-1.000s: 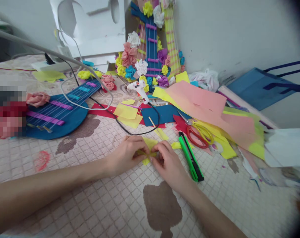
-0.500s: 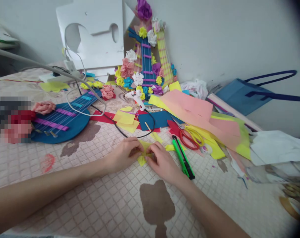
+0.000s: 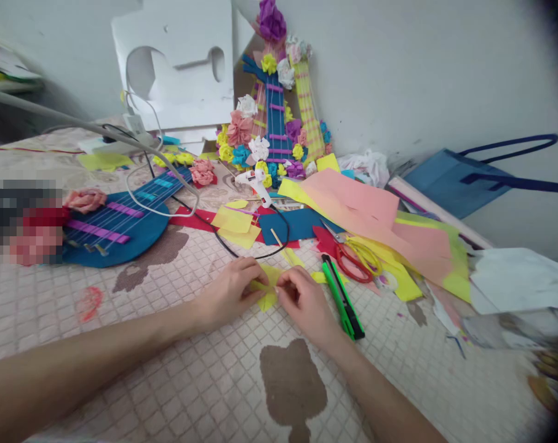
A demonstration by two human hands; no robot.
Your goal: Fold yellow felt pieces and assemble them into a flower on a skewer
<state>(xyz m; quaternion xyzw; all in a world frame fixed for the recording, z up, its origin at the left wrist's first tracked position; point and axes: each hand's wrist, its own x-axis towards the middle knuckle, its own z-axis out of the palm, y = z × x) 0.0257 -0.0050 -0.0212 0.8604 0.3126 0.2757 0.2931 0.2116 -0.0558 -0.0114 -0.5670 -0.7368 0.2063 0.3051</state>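
My left hand [image 3: 232, 290] and my right hand [image 3: 302, 301] meet over a small yellow paper piece [image 3: 267, 301] lying on the quilted pink cover [image 3: 177, 381]. Both hands pinch the paper with curled fingers, the fingertips almost touching. Most of the paper is hidden under my fingers. A green utility knife [image 3: 342, 298] lies just right of my right hand, with red-and-yellow scissors [image 3: 355, 257] beyond it.
A white glue gun [image 3: 256, 181] with a black cable [image 3: 242, 251] stands behind my hands. A flat blue paper guitar [image 3: 117, 221] lies at left, and an upright flower-covered guitar [image 3: 274, 123] leans on the wall. Pink and yellow sheets [image 3: 366, 209], a blue bag [image 3: 458, 178] and white foam [image 3: 177, 61] fill the back.
Both hands stay on the yellow paper, the fingers shifting slightly closer together. The view has tilted a little, showing more of the wall and upright guitar.
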